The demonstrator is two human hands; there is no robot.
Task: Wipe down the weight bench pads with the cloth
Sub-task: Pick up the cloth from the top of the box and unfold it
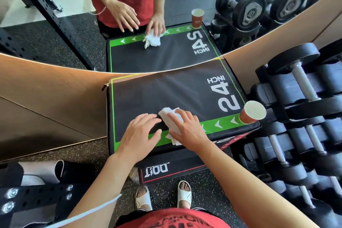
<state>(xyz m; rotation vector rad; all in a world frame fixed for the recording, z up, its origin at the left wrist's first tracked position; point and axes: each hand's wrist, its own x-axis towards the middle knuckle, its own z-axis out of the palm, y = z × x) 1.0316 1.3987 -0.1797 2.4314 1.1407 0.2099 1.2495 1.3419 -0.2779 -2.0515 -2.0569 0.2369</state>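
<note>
White cloth (171,119), one piece, lies on the black pad (166,94) near its 6 o'clock edge. Right hand (187,127) presses it flat, fingers spread; left hand (137,132) rests open beside. One paper cup (251,113) stands at 3 o'clock.

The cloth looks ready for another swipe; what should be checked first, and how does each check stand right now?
1. Right hand flat on the white cloth: ok.
2. Cloth touching the black pad: ok.
3. Left hand clear of the cloth's path: not ok, its fingers lie right beside the cloth.
4. Paper cup out of the way: not ok, it stands on the pad's near right corner.
5. Cup empty or full: cannot tell.
6. Far part of the pad free of objects: ok.
</note>
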